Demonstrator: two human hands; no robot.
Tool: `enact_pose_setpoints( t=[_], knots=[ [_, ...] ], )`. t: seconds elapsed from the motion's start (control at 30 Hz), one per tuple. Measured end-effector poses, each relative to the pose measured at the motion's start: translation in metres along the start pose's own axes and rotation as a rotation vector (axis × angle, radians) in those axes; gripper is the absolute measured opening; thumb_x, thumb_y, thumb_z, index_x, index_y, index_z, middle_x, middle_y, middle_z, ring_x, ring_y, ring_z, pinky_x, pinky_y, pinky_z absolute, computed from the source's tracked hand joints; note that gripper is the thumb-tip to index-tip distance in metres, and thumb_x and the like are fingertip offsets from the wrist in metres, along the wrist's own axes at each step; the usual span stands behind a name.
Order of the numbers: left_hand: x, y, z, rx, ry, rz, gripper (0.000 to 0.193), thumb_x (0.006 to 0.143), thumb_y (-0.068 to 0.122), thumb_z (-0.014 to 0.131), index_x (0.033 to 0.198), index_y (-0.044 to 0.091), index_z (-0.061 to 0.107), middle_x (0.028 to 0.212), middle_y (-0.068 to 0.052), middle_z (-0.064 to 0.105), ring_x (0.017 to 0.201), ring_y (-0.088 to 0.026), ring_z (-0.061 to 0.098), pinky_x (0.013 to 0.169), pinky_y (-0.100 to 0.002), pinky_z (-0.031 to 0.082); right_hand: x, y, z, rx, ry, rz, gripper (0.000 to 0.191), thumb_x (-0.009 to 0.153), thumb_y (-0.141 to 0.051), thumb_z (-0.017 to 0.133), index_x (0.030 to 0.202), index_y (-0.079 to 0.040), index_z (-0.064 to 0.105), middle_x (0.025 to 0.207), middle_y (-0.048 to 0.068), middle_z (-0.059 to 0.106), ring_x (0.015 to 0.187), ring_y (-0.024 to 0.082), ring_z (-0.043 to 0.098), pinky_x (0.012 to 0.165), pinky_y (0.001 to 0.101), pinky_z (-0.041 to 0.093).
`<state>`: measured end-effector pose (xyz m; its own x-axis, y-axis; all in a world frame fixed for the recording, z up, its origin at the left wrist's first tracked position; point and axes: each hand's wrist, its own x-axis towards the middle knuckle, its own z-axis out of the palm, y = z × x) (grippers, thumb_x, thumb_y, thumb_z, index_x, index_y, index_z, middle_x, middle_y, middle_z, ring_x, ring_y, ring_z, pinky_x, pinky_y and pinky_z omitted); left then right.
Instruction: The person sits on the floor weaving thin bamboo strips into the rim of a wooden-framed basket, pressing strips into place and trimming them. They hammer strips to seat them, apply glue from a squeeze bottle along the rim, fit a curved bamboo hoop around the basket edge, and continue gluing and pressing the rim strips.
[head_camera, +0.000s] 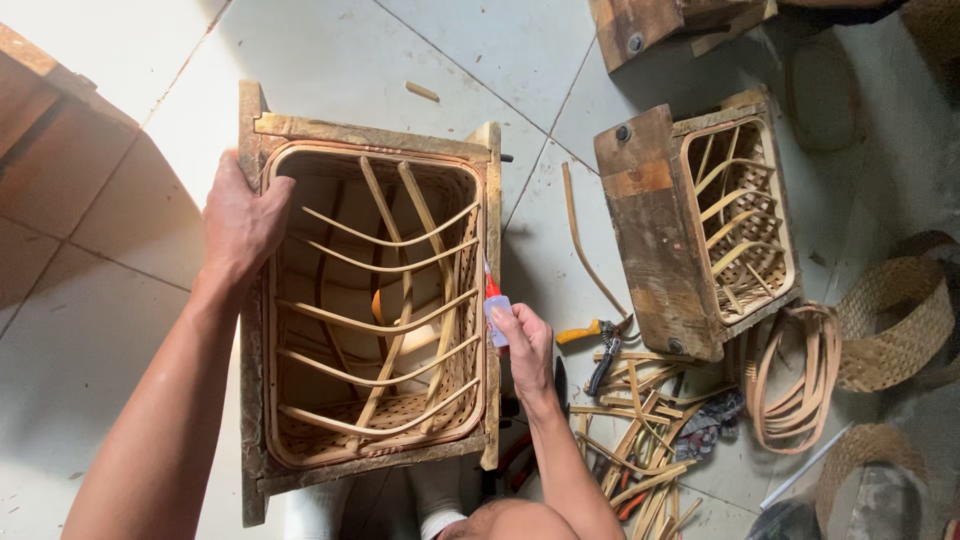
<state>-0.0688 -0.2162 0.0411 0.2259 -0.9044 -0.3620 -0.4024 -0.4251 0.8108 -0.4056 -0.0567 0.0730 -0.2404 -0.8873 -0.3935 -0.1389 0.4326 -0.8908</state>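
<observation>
Basket work on a pale tiled floor (90, 330)
Left hand (238, 222) grips the wooden mould (370, 135); right hand (527, 345) pinches a glue bottle (495, 310), nozzle pointing up-frame.

Big pale floor tiles (330, 60) with thin dark lines between. Bright light at the top left, softer shade at the right. A brown wooden box (50, 140) at the left edge, cut bamboo strips (640, 455) lying at the bottom right.

The left hand (240, 222) grips the left rim of a woven basket (372, 310) seated in a wooden frame (258, 130) on the tiled floor (120, 330), while the right hand (524, 345) holds a small glue bottle (496, 312) against the basket's right rim, with pliers (598, 345) and cane strips (640, 440) lying near it.
</observation>
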Motion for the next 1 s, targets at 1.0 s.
enact_pose_setpoints(
  t=[1.0],
  knots=[
    [0.007,-0.013,0.006,-0.011,0.012,0.084,0.043,0.090,0.024,0.063,0.124,-0.001,0.053,0.103,-0.020,0.069,0.092,-0.032,0.070,0.088,-0.046,0.056,-0.114,0.042,-0.025,-0.043,-0.009,0.090,0.031,0.094,-0.033,0.066,0.090,-0.003,0.067,0.074,-0.001,0.063,0.065,0.005,0.054,0.059,0.0226,0.045]
  ],
)
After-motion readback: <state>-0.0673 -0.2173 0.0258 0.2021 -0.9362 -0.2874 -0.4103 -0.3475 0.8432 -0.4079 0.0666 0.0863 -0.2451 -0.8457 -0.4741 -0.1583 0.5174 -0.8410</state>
